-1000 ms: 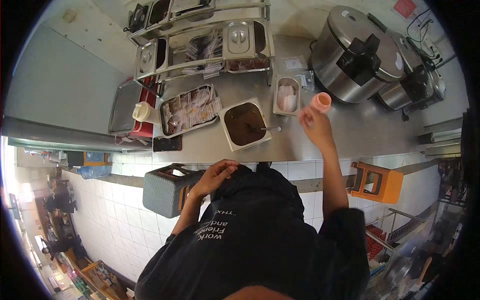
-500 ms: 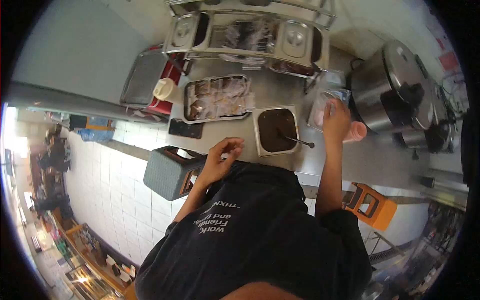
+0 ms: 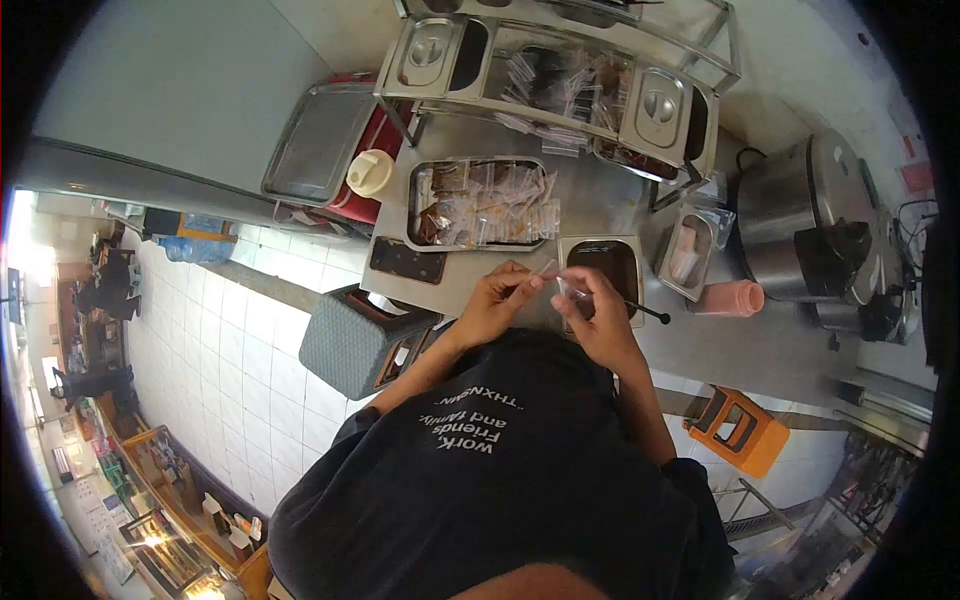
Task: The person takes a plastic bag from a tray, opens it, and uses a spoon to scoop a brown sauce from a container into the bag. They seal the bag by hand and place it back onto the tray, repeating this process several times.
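A small clear plastic bag (image 3: 545,267) is pinched between the fingertips of my left hand (image 3: 495,305) and my right hand (image 3: 603,325), close to my body at the table's edge. Just beyond my right hand stands a square metal container (image 3: 600,239) of dark brown sauce, partly hidden by that hand. A dark spoon handle (image 3: 650,313) sticks out over its right side. Farther back, a metal tray (image 3: 414,222) holds several small clear bags (image 3: 485,205) with brown filling. To the right, a narrow metal container (image 3: 668,262) holds pale, clear plastic packaging.
A pink bottle (image 3: 733,298) lies by the big metal cookers (image 3: 790,215). At the left are a dark flat slab (image 3: 407,260) and a cream-lidded bottle (image 3: 371,174). A rack with lidded pans (image 3: 655,105) spans the back. Stools (image 3: 360,340) stand below the table.
My right hand has come left from the narrow container to meet my left hand, and a clear bag now shows between them. The view has shifted, so the table's things appear farther right.
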{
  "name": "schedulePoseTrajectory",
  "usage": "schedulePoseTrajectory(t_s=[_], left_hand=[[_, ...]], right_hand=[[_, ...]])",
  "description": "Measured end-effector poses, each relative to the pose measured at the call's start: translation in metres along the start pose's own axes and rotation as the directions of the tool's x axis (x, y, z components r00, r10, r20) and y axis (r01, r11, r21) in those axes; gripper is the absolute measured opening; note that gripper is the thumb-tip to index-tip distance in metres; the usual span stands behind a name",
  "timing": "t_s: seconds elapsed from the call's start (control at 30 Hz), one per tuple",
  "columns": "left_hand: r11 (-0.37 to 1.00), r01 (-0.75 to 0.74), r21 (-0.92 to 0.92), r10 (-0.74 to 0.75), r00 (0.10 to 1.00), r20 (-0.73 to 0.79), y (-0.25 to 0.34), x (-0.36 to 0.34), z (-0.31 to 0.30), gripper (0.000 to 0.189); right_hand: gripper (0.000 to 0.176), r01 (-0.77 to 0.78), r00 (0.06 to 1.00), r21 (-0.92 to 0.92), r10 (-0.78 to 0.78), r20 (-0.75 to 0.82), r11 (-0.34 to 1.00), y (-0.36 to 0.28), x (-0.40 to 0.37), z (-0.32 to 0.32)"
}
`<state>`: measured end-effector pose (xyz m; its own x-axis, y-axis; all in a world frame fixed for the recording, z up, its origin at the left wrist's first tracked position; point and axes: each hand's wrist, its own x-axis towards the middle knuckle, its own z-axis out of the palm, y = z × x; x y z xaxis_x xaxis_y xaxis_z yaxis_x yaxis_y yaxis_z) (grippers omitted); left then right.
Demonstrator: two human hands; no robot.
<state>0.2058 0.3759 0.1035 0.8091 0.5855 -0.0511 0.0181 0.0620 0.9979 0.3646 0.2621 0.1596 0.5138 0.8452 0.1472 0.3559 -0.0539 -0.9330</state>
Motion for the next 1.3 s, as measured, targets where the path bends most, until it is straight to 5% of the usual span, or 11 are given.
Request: schedulePoseTrajectory(t_s=[0.17, 0.23, 0.3, 0.37, 0.47, 0.63, 0.83, 1.03, 1.13, 1.3], left_hand=[[0.996, 0.066, -0.055, -0.058, 0.990, 0.131, 0.016, -0.007, -0.021, 0.022], [0.953, -0.260, 0.155, 0.279, 0.954, -0.113, 0.032, -0.002, -0.019, 0.022], [0.969, -0.246, 0.035, 0.248, 0.942, -0.226, 0.030, -0.005, -0.027, 0.022], [0.899, 0.106, -0.425, -0.166, 0.980, -0.107, 0.009, -0.019, -0.054, 0.022], [0.590, 0.455, -0.667, -0.429, 0.877, 0.218, 0.040, -0.024, -0.064, 0.023], [0.854, 0.430, -0.294, -0.395, 0.902, 0.174, 0.035, -0.027, -0.075, 0.020], [0.904, 0.337, -0.264, -0.308, 0.940, 0.145, 0.007, -0.017, -0.077, 0.016], [0.928, 0.267, -0.260, -0.248, 0.963, 0.103, -0.002, -0.010, -0.080, 0.015], [0.912, 0.275, -0.304, -0.257, 0.961, 0.099, -0.015, -0.012, -0.076, 0.011], [0.928, 0.212, -0.305, -0.176, 0.974, 0.142, -0.013, -0.010, -0.069, 0.009]], right_hand=[[0.014, 0.189, 0.973, -0.083, -0.198, -0.116, 0.978, 0.000, -0.006, 0.023], [0.015, 0.343, 0.925, -0.199, -0.368, -0.101, 0.918, -0.003, -0.003, 0.027], [0.015, 0.458, 0.849, -0.345, -0.518, -0.104, 0.819, -0.011, -0.001, 0.027], [0.014, 0.518, 0.746, -0.516, -0.655, -0.117, 0.682, -0.025, -0.002, 0.026], [0.014, 0.676, 0.667, -0.511, -0.736, 0.117, 0.531, -0.014, -0.004, 0.036], [0.016, 0.641, 0.705, -0.607, -0.672, 0.226, 0.469, -0.010, -0.028, 0.047], [0.024, 0.551, 0.814, -0.646, -0.510, 0.278, 0.528, -0.008, -0.033, 0.058], [0.043, 0.153, 0.988, -0.363, -0.148, 0.041, 0.919, -0.044, -0.017, 0.067], [0.041, 0.099, 0.995, -0.363, -0.100, 0.016, 0.927, -0.024, -0.019, 0.078], [0.032, -0.183, 0.973, -0.078, 0.192, 0.131, 0.980, -0.024, -0.020, 0.067]])
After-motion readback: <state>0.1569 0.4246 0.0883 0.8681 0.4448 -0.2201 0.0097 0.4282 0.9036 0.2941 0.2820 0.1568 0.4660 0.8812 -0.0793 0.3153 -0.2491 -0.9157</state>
